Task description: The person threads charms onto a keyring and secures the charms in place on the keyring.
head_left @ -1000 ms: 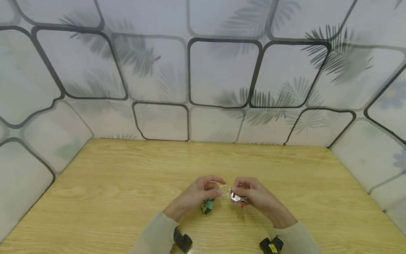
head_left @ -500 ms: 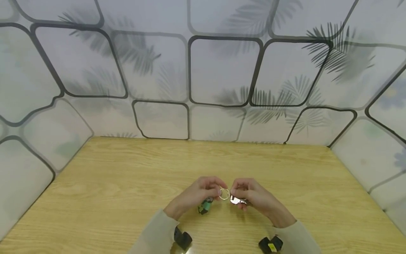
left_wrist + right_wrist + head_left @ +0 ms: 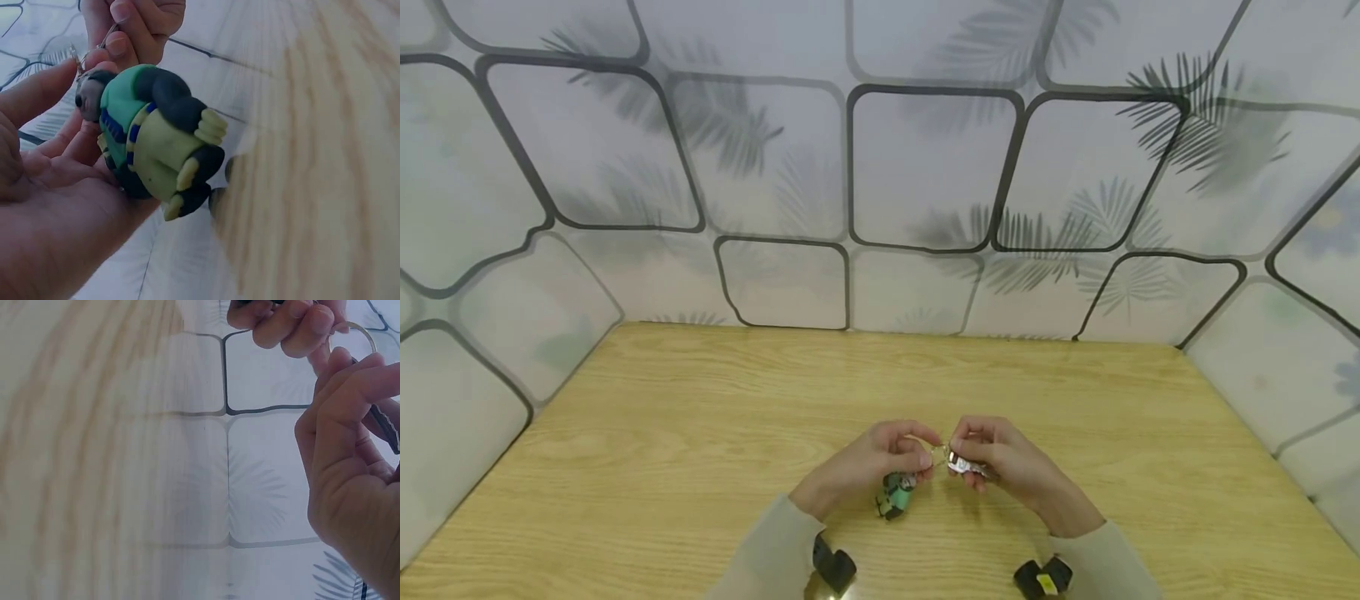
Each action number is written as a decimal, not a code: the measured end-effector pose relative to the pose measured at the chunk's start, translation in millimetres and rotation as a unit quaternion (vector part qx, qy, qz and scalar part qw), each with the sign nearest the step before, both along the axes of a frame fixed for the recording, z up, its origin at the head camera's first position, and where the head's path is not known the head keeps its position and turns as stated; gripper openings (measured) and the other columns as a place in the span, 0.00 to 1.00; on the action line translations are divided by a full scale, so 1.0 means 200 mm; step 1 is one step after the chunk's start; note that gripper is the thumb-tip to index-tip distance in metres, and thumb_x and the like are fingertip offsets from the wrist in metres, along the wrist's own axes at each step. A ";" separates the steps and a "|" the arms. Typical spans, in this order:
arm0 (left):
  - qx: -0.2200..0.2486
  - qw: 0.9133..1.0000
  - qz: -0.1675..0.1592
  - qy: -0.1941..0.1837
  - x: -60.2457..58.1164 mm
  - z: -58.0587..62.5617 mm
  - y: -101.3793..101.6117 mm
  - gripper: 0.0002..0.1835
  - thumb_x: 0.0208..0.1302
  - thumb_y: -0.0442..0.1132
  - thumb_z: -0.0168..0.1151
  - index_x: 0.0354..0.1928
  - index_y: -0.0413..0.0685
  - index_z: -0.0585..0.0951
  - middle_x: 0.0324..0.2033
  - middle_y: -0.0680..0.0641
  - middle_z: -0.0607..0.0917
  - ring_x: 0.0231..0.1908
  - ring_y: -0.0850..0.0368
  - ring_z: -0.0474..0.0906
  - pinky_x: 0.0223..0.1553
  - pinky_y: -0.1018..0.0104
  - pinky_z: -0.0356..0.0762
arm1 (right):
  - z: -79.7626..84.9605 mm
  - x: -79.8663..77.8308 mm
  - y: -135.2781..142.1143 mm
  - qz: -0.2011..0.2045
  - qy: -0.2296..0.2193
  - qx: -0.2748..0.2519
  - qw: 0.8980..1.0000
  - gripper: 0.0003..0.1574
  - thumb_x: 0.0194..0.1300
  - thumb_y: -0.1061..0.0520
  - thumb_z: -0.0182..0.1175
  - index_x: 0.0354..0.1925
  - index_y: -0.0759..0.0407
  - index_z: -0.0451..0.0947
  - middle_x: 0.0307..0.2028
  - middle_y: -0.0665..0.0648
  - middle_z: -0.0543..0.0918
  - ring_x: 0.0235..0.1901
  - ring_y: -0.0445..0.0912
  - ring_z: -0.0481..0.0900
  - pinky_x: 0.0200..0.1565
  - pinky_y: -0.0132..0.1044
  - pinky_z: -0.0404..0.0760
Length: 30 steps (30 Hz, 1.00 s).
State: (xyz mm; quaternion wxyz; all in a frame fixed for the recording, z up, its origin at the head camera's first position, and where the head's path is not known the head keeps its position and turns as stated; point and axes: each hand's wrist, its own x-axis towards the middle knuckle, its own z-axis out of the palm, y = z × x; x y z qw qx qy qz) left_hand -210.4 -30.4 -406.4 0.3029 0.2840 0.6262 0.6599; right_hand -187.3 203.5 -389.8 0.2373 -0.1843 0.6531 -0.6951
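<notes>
In the head view, my left hand pinches a thin metal key ring between thumb and fingers. From it hangs a keychain figurine, dark grey with a green top and yellowish lower body, lying against the left palm in the left wrist view. My right hand grips a silver key by its head, with the toothed blade pointing away from the ring. Key and ring meet at the right fingertips; whether the key is threaded on the ring cannot be told.
Both hands are held above a wood-grain table. A pale patterned backdrop with dark outlines and leaf prints stands behind and at the sides. Black wrist devices show beneath the sleeves.
The key ring has turned from a round outline to a narrower, tilted one and now meets the key at the right fingertips. The figurine has shifted slightly right. Both hands keep their grip.
</notes>
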 end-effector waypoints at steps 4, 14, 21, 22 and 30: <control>-0.004 1.000 0.000 -0.006 -0.01 -0.01 0.00 0.18 0.74 0.29 0.56 0.60 0.24 0.73 0.31 0.56 0.85 0.32 0.64 0.79 0.40 0.71 0.78 | 0.01 0.00 0.00 -0.005 0.005 -0.004 1.000 0.12 0.77 0.65 0.50 0.33 0.60 0.74 0.28 0.51 0.81 0.21 0.36 0.76 0.23 0.25 0.75; -0.024 0.997 0.071 0.025 0.01 0.00 0.02 0.17 0.76 0.32 0.55 0.58 0.24 0.76 0.46 0.34 0.84 0.40 0.63 0.80 0.45 0.69 0.79 | 0.01 0.00 0.01 0.000 0.007 -0.012 1.000 0.12 0.78 0.64 0.50 0.34 0.61 0.75 0.29 0.52 0.82 0.22 0.36 0.76 0.24 0.25 0.75; -0.064 0.992 0.074 0.078 0.02 0.03 0.01 0.15 0.74 0.30 0.57 0.57 0.28 0.79 0.39 0.41 0.85 0.34 0.63 0.77 0.38 0.71 0.76 | -0.01 0.00 0.00 0.009 0.004 0.008 1.000 0.11 0.75 0.66 0.51 0.32 0.68 0.71 0.27 0.52 0.81 0.21 0.36 0.75 0.23 0.24 0.74; -0.069 0.991 0.069 0.091 0.02 0.04 0.00 0.15 0.74 0.29 0.57 0.58 0.29 0.79 0.37 0.42 0.85 0.32 0.63 0.75 0.37 0.71 0.75 | -0.01 0.00 0.00 0.010 0.004 0.013 1.000 0.12 0.75 0.66 0.52 0.32 0.73 0.69 0.27 0.52 0.81 0.21 0.35 0.74 0.23 0.24 0.74; -0.032 0.994 -0.007 0.109 0.02 0.05 0.00 0.16 0.73 0.24 0.54 0.59 0.25 0.71 0.36 0.37 0.83 0.34 0.59 0.74 0.41 0.70 0.74 | -0.01 0.00 0.00 0.044 0.000 0.022 0.999 0.14 0.73 0.67 0.52 0.35 0.82 0.65 0.26 0.51 0.81 0.21 0.35 0.74 0.22 0.24 0.73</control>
